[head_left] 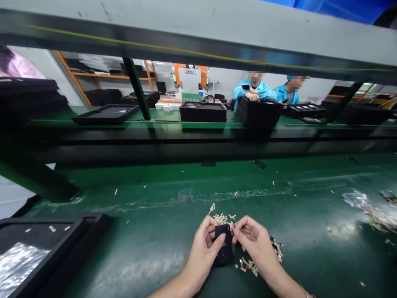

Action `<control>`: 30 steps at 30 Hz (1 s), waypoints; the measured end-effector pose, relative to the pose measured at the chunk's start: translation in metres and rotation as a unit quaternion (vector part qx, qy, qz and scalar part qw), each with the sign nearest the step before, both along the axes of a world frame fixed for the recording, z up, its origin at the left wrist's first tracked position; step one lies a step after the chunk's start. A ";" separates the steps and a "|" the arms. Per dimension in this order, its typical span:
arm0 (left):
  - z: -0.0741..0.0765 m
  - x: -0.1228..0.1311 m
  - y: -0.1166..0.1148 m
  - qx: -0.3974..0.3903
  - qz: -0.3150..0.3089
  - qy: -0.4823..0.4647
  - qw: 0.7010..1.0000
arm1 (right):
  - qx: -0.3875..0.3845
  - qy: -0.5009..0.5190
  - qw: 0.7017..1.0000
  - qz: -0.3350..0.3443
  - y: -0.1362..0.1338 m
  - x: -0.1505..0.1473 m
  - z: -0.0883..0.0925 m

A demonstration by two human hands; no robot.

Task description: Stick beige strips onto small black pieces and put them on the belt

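Note:
A flat black rectangular piece (223,253), its exact kind unclear, is gripped by my left hand (207,242), with the thumb lying across its face. At the upper right edge of that piece, my right hand (252,236) pinches with thumb and forefinger; whatever sits between the fingertips is too small to make out. Just beyond my hands lies a heap of small beige strips (221,218). More small beige and dark bits (248,266) are scattered beneath and beside my right hand.
A black tray (93,225) with silvery film stands at the left. Crumpled clear plastic (356,199) and more scraps lie at the right of the green bench (149,244). A shelf bar crosses ahead. Beyond it, two people in blue work near black boxes (203,112).

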State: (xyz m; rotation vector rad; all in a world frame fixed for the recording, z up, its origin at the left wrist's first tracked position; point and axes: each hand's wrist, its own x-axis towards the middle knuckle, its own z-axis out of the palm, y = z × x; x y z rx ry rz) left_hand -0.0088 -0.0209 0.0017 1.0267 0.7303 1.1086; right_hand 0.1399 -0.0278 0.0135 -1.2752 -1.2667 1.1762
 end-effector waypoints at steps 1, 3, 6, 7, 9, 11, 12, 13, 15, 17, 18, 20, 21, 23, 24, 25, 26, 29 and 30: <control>0.001 0.001 -0.001 0.003 0.004 0.007 1.000 | 0.001 -0.006 1.000 -0.003 -0.001 -0.001 0.000; 0.001 0.001 -0.004 0.010 0.007 0.020 1.000 | 0.004 -0.016 1.000 -0.007 -0.001 -0.002 0.000; 0.000 0.001 -0.007 0.018 0.004 0.032 0.999 | 0.016 -0.031 0.999 -0.013 -0.003 -0.003 0.001; -0.001 0.000 -0.007 0.018 0.002 0.032 0.999 | 0.020 -0.035 0.999 -0.015 -0.003 -0.003 0.001; 0.000 0.000 -0.007 0.017 -0.001 0.029 0.999 | 0.022 -0.039 0.999 -0.014 -0.004 -0.004 0.001; 0.001 -0.001 -0.006 0.016 -0.003 0.024 1.000 | 0.019 -0.039 0.999 -0.012 -0.004 -0.003 0.002; 0.002 -0.001 -0.006 0.016 -0.003 0.021 1.000 | 0.017 -0.037 0.999 -0.011 -0.004 -0.003 0.002; 0.003 -0.001 -0.005 0.014 -0.003 0.018 1.000 | 0.015 -0.033 0.999 -0.010 -0.004 -0.003 0.002; 0.005 -0.001 -0.005 0.010 -0.006 0.011 1.000 | 0.010 -0.016 1.000 -0.006 -0.005 -0.003 0.003; 0.006 -0.001 -0.006 0.001 -0.009 0.008 1.000 | -0.001 0.010 1.000 -0.001 -0.005 -0.003 0.003; 0.007 -0.001 -0.006 -0.002 -0.008 0.009 1.000 | -0.008 0.022 1.000 0.001 -0.005 -0.003 0.003; 0.007 -0.001 -0.007 -0.005 -0.003 0.013 1.000 | -0.026 0.041 0.999 0.002 -0.005 -0.004 0.004; 0.007 -0.001 -0.007 -0.006 -0.001 0.015 1.000 | -0.034 0.047 0.998 0.001 -0.005 -0.004 0.005; 0.006 -0.002 -0.007 -0.004 -0.001 0.014 1.000 | -0.043 0.052 0.998 -0.001 -0.004 -0.005 0.005; 0.005 -0.002 -0.007 -0.003 -0.003 0.011 1.000 | -0.045 0.052 0.998 -0.003 -0.004 -0.005 0.005; 0.004 -0.002 -0.007 -0.002 -0.006 0.009 1.000 | -0.045 0.052 0.998 -0.004 -0.004 -0.005 0.005; 0.003 -0.002 -0.007 -0.002 -0.007 0.008 1.000 | -0.045 0.051 0.998 -0.004 -0.004 -0.005 0.005; 0.003 -0.001 -0.007 -0.004 -0.005 0.010 1.000 | -0.042 0.047 0.998 -0.005 -0.003 -0.006 0.004; 0.004 -0.001 -0.007 -0.006 -0.004 0.011 1.000 | -0.040 0.046 0.998 -0.007 -0.003 -0.006 0.004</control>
